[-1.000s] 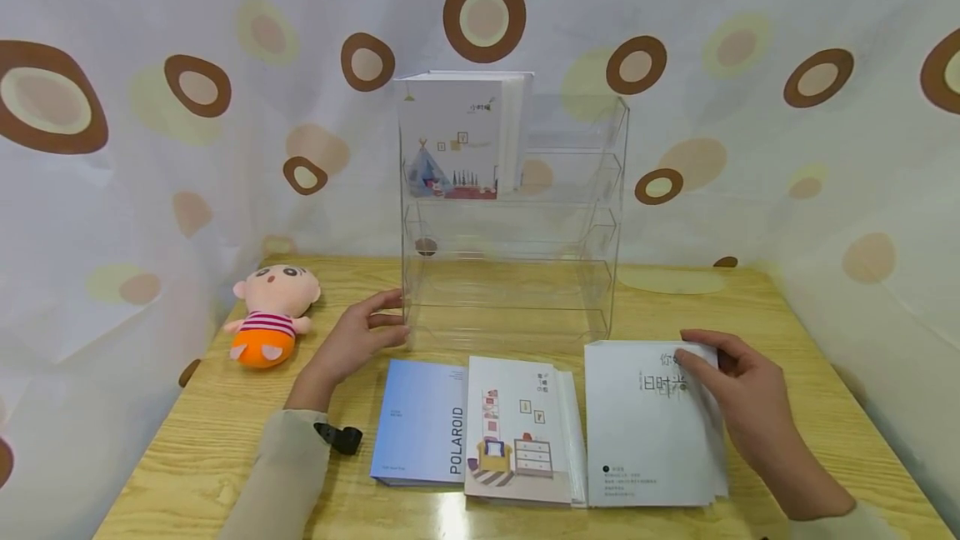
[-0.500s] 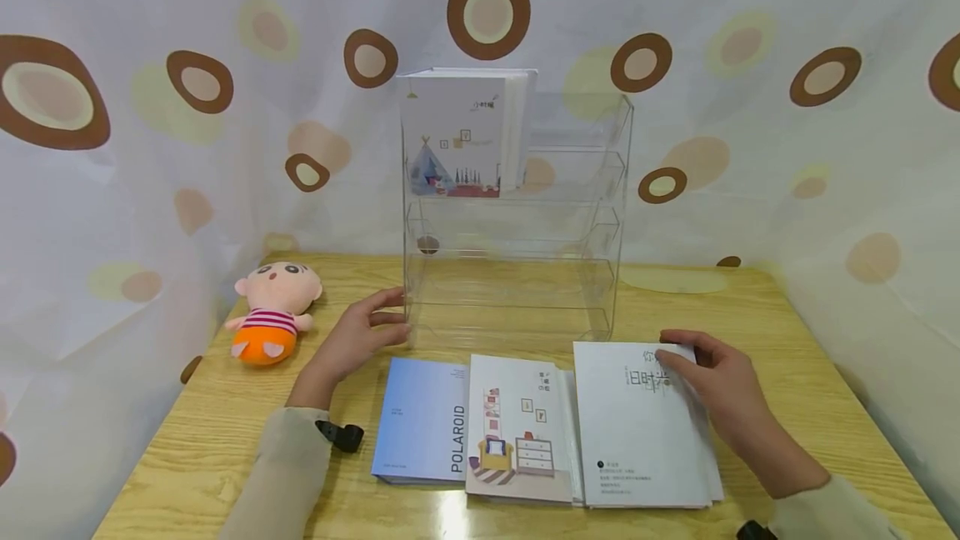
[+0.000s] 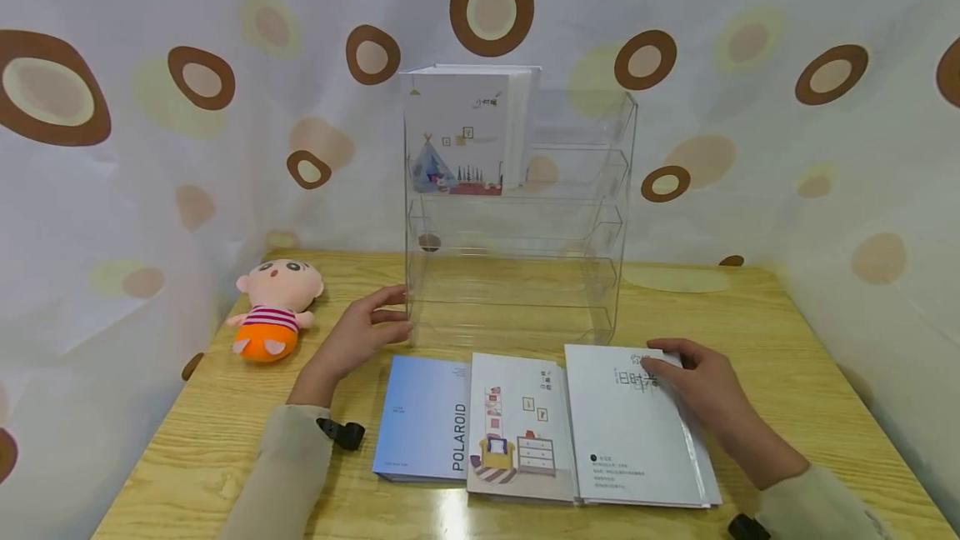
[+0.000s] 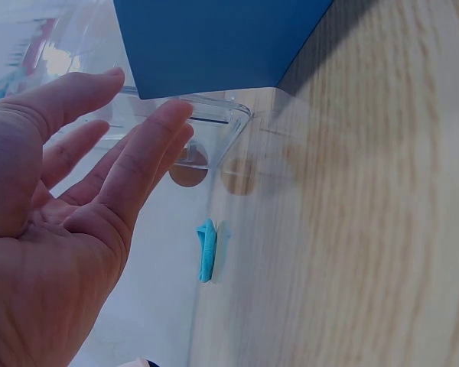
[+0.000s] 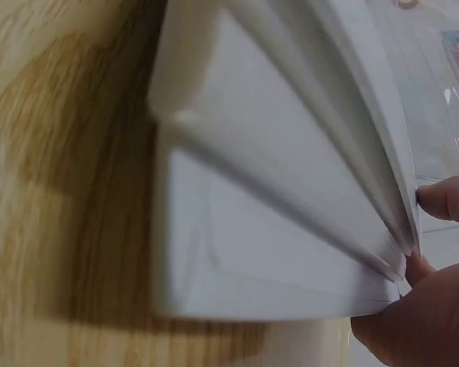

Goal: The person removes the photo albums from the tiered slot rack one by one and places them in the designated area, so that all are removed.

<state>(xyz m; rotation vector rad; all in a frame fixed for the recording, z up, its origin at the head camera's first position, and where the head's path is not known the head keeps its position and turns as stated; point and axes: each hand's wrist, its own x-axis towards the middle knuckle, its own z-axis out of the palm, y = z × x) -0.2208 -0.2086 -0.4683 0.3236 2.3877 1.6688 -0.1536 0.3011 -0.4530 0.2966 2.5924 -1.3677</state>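
Note:
My right hand (image 3: pixel 701 386) pinches the upper right corner of a white book (image 3: pixel 626 440) with black lettering, thumb on its cover. In the right wrist view its thick pages (image 5: pixel 283 176) fan apart. Left of it lies a book with an armchair and dresser on its cover (image 3: pixel 517 432), its right edge meeting the white book. A blue book (image 3: pixel 423 419) marked POLAROID comes farthest left in this row. At the lower left side of a clear acrylic rack (image 3: pixel 517 282), my left hand (image 3: pixel 360 336) has its fingers extended, fingertips right at the panel.
In the rack's upper tier, at the left, stands a white book with a tent picture (image 3: pixel 457 132), other white books behind it. A plush doll (image 3: pixel 273 311) lies on the wooden table (image 3: pixel 772 340) to the left. A patterned sheet (image 3: pixel 750 148) hangs behind and around.
My right hand has slid the white book leftward, up against the armchair book. The left hand stays beside the rack. The head view has shifted slightly.

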